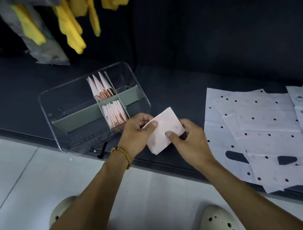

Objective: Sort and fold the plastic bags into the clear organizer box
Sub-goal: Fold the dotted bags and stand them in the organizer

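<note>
Pinching folded bag (pixel 163 130) between left hand (pixel 137 134) and right hand (pixel 189 142), beside box (pixel 54 129); slick plastic may spring open if either grip loosens.

Bare dark mat (pixel 174 91) between organizer box (pixel 68 91) and spread bags (pixel 263 129).

Folded bag (pixel 163 130), pinched between left hand (pixel 137 134) and right hand (pixel 189 142): thin pale-pink plastic, matt, smooth. Box (pixel 58 128), just left of grip: clear glossy plastic; dividers (pixel 80 119) opaque grey-green, matt. Flat bags (pixel 263 133), right of grip: thin white plastic, dotted print, creased. Surface (pixel 172 92) under grip: dark, matt. Bracelet (pixel 122 154), left wrist: wood-like beads. Floor (pixel 8 175): pale, smooth.
</note>
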Tool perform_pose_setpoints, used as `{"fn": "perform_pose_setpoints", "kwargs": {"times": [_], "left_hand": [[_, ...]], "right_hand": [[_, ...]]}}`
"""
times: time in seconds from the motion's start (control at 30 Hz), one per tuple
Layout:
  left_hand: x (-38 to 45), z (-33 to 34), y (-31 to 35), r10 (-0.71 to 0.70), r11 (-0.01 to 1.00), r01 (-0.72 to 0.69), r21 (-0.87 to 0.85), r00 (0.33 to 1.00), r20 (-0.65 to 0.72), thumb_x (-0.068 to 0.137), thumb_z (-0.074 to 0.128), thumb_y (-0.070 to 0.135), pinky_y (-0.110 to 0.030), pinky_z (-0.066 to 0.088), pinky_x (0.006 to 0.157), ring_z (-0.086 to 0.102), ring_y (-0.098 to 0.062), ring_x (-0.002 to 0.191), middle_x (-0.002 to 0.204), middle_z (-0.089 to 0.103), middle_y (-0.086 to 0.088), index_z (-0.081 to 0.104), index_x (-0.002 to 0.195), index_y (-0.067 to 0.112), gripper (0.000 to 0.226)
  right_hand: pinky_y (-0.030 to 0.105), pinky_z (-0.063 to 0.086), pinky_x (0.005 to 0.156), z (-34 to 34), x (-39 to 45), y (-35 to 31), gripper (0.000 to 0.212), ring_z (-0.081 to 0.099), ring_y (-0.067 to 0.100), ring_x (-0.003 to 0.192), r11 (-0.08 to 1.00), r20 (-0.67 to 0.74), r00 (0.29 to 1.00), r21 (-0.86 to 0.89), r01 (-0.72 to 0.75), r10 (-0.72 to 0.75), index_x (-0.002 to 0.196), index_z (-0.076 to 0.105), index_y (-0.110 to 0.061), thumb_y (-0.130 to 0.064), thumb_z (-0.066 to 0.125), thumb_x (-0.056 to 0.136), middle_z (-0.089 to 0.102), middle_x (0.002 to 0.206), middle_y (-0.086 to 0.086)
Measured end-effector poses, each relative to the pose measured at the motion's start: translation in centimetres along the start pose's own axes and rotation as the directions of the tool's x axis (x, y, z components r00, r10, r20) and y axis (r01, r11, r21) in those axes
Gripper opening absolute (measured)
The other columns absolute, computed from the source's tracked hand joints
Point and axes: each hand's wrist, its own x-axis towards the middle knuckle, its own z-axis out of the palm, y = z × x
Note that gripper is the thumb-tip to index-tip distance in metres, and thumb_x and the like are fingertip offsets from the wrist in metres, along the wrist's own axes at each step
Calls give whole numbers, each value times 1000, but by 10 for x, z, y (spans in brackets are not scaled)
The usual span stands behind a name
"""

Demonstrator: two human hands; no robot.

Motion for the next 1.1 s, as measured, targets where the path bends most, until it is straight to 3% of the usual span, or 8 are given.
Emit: {"fn": "perform_pose_setpoints", "kwargs": {"times": [0.2,0.4,0.57,0.7,0.8,0.87,0.97,1.1], "left_hand": [[24,-43,17,-31,972,-32,-232,963,-267,83,71,11,-17,52,58,62,-4,67,79,66,-2,64,82,11,7],[63,-87,4,114,993,-62,99,711,-694,79,73,28,-21,48,71,56,-8,77,92,60,-1,57,88,20,19],[95,-87,-7,82,938,160,306,758,-647,75,69,48,-36,47,83,51,-21,98,113,44,-3,49,116,14,57],[102,-97,-11,61,923,223,314,721,-690,81,65,27,-34,45,76,57,-26,94,107,57,-6,56,108,15,31],[97,-107,-12,18,948,216,233,694,-719,76,65,14,-32,51,75,62,-22,82,86,68,-1,65,93,18,17],[93,-109,-11,4,967,183,178,687,-726,75,65,11,-29,52,70,62,-16,74,76,67,4,65,86,20,15],[91,-108,-9,-13,985,134,107,678,-735,73,67,11,-22,51,63,60,-5,65,67,63,13,62,81,26,18],[86,-109,-10,7,994,70,78,696,-718,76,71,19,-10,44,61,58,4,66,70,61,17,64,86,26,14]], "right_hand": [[18,50,49,7,44,-61,8,63,3,61,957,53,999,289,-22,7,77,68,-19,-13,72,79,72,73,-5],[18,47,46,27,84,-86,5,63,9,54,921,13,1000,388,-24,21,90,65,-17,-14,61,89,72,73,-2],[20,49,48,45,111,-96,8,68,13,58,874,-1,998,482,-54,62,97,63,-16,-14,57,93,74,79,0],[20,51,51,65,129,-107,8,69,14,59,856,28,997,512,-71,66,93,65,-18,-13,59,93,74,76,5],[17,50,53,83,137,-113,8,70,14,67,932,21,1000,361,-9,2,90,66,-18,-14,59,92,73,82,1],[10,45,51,94,139,-115,9,64,11,67,981,-80,978,6,194,-193,92,64,-13,-16,56,92,68,85,-1],[26,43,49,111,138,-120,13,59,21,63,818,-25,884,-392,422,-468,92,59,-7,-17,51,94,62,77,8],[37,54,63,125,137,-129,17,65,26,79,787,170,890,-418,454,-423,106,58,-13,-24,54,95,67,91,7]]}}
